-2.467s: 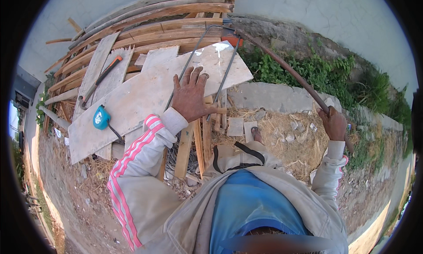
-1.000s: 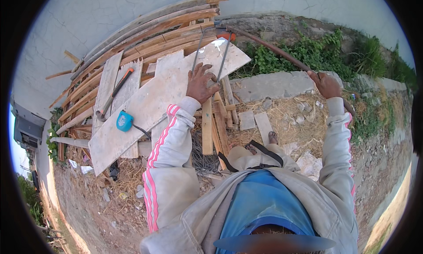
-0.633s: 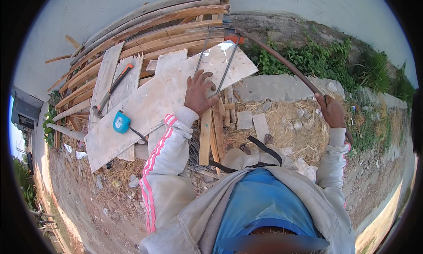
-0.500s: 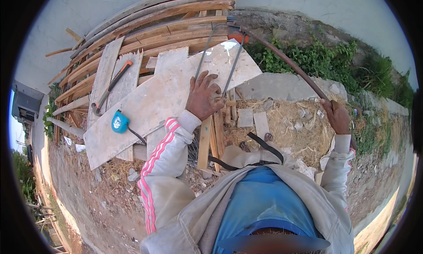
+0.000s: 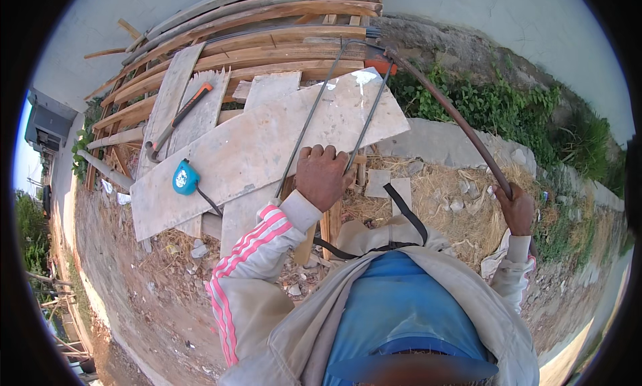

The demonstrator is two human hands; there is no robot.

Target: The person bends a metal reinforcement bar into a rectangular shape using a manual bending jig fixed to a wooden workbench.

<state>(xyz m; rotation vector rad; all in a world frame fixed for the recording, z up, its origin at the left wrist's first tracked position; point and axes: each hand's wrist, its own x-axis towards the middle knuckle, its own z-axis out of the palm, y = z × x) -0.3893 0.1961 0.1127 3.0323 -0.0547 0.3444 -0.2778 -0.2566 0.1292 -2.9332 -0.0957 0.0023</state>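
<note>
– Grey metal rod, bent like a long narrow U, lies over the pale board. Where exactly are its ends?

– Its closed end is at the far side, near an orange piece. Its two legs come back toward the person. The right leg reaches the left hand; the left leg passes just beside this hand.

– What has just changed?

– The left hand. Half a second ago its fingers were raised and curled, with thumb and forefinger near the right leg. Now the fingers are folded and pressed close together, with the knuckles turned toward the board.

– So it is clasping the rod?

– I cannot tell; the palm is hidden. In my judgement, this hand now serves more for steadying the rod than for touching it lightly.

– And the right hand?

– It is wrapped around the long brown bar, as it was before. The far end of the bar meets the rod's far right corner, so I judge that this hand controls the bar.

– Did the other tools move?

– No. The blue tape measure rests on the board, and the hammer lies on the planks at left, both untouched.
</note>
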